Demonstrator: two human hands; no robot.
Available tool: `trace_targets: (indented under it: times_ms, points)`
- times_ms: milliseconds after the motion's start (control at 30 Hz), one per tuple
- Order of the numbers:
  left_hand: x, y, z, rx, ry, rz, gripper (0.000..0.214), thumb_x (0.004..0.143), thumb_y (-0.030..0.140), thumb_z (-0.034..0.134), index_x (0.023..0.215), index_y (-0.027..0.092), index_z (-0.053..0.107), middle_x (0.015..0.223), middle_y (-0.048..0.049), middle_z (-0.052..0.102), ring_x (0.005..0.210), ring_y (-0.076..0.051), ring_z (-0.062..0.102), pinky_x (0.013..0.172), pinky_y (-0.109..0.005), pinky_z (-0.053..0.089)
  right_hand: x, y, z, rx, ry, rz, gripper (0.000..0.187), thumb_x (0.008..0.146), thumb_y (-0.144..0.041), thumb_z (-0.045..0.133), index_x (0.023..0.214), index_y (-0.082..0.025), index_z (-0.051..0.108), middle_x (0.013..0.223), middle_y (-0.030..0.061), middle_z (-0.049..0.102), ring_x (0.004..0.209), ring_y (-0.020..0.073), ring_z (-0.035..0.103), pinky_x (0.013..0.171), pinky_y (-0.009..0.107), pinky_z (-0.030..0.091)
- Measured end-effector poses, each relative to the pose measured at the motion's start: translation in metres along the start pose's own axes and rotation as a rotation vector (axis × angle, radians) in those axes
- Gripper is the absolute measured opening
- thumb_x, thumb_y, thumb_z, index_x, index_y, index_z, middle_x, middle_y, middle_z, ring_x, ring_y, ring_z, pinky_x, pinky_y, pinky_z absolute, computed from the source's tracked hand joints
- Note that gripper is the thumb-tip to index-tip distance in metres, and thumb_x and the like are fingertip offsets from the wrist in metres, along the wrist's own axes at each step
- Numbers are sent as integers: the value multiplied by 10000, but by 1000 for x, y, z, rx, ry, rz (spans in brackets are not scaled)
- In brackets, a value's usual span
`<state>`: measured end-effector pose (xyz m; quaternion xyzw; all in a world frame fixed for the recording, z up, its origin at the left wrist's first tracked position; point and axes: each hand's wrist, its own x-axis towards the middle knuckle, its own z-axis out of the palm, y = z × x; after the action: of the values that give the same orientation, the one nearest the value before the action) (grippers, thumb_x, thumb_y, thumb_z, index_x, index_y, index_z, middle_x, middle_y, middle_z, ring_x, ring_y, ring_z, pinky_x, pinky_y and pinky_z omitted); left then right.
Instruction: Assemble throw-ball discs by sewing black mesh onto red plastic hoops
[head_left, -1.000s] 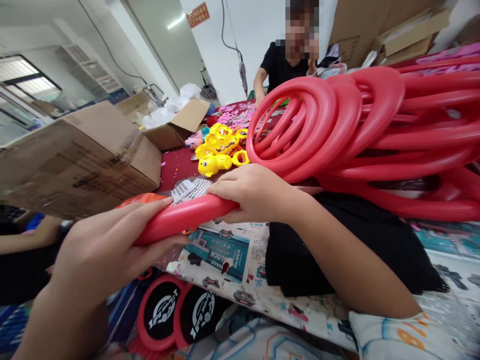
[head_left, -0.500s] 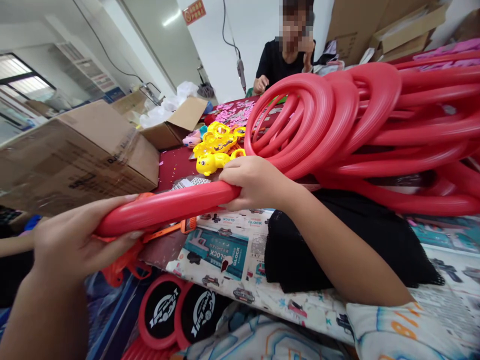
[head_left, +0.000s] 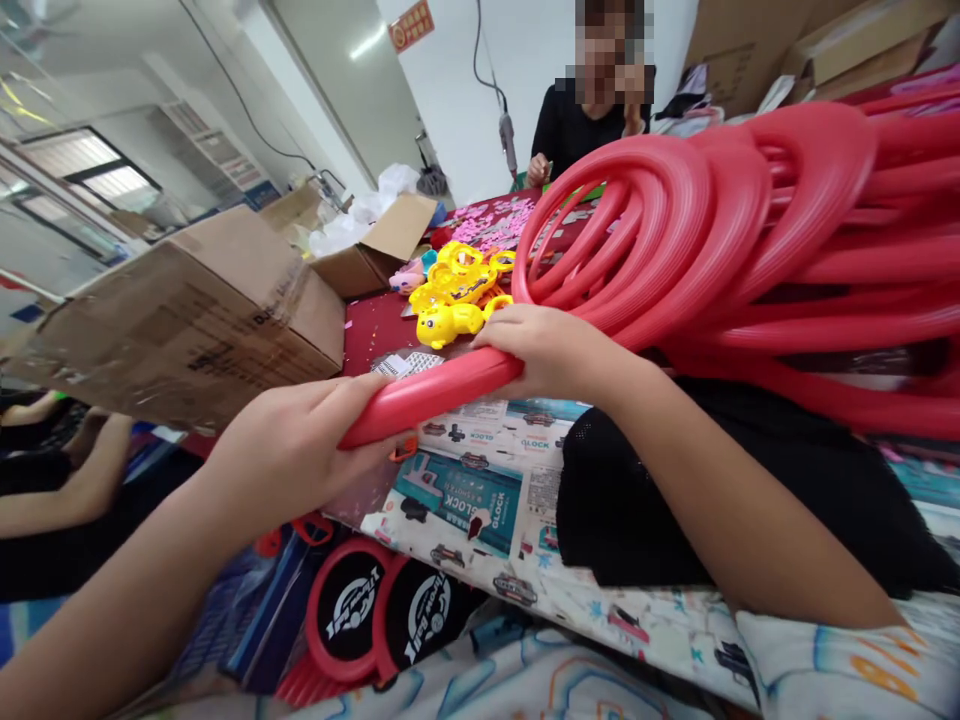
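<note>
Both my hands grip one red plastic ring point(head_left: 431, 392) that sticks out from a big stack of red rings point(head_left: 750, 240) on the table. My left hand point(head_left: 296, 450) is closed round the ring's near end. My right hand point(head_left: 551, 350) is closed on the same ring where it meets the stack. An orange strap or clip point(head_left: 405, 450) peeks out under my left hand. A black mesh cloth point(head_left: 637, 500) lies under my right forearm, on printed toy packaging sheets point(head_left: 465, 490).
A brown cardboard box point(head_left: 195, 320) stands at left, an open box point(head_left: 375, 255) behind it. Yellow toys point(head_left: 450, 300) and pink bits point(head_left: 495, 225) lie on the red table. A person in black sits at the far end. Red-rimmed black discs point(head_left: 382, 615) lie below the table edge.
My left hand has slid up the red ring toward my right hand, so less of the ring shows between them. The view has shifted slightly left.
</note>
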<state>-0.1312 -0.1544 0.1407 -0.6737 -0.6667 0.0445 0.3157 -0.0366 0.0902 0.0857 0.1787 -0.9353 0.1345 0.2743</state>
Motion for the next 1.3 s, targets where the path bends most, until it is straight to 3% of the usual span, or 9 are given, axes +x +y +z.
trace_targets:
  times_ms: [233,400,533,600,733,1000,1167,1300]
  points:
    - [-35,-16,19,-50,106,-13,263,861,281,672,1063,147,571,881,-61,752,697,-154,705,645,-214,545,2,-13,-4,-159,10,-4,102,752,-231,642,786,-136,630,818,57,634,820,195,568,733,313,416]
    - [-15,0,9,-50,57,-51,332,869,318,639,1102,87,588,966,-143,737,811,-228,724,728,-307,581,8,-37,-4,-306,-37,29,143,784,-267,608,821,-131,637,831,84,656,822,229,595,692,342,393]
    - [6,20,-2,68,50,35,405,937,440,518,1065,66,603,870,-147,736,645,-251,702,516,-333,516,10,-54,-4,-328,-36,-5,160,810,-271,581,837,-129,650,841,102,676,819,262,622,655,358,381]
    - [7,20,-2,97,44,94,355,959,424,489,1001,89,598,796,-123,728,586,-228,680,474,-319,484,9,-52,-5,-300,-34,-54,179,812,-295,605,855,-127,652,873,102,685,854,266,624,692,364,405]
    - [-7,8,5,90,63,115,328,963,417,492,1004,101,573,830,-135,731,674,-238,708,573,-334,554,6,-35,-7,-188,-78,-77,261,795,-364,665,889,-121,651,940,101,691,879,241,614,781,353,445]
    - [-33,-5,29,27,214,95,278,874,352,627,992,104,582,800,-136,734,689,-271,720,597,-358,576,10,-40,2,-249,-119,-124,175,830,-303,584,852,-135,629,826,89,667,797,247,609,698,356,408]
    - [-26,8,17,-7,106,9,360,882,430,595,1009,92,594,881,-164,733,739,-289,722,581,-360,558,13,-53,5,-309,-138,-114,191,818,-315,631,852,-128,638,791,92,659,772,258,610,641,353,383]
    - [-22,21,11,-25,74,-11,392,908,465,569,1070,109,578,865,-132,728,728,-267,713,571,-343,542,13,-55,8,-276,-119,-174,204,813,-302,655,882,-110,648,828,104,664,815,254,600,704,363,421]
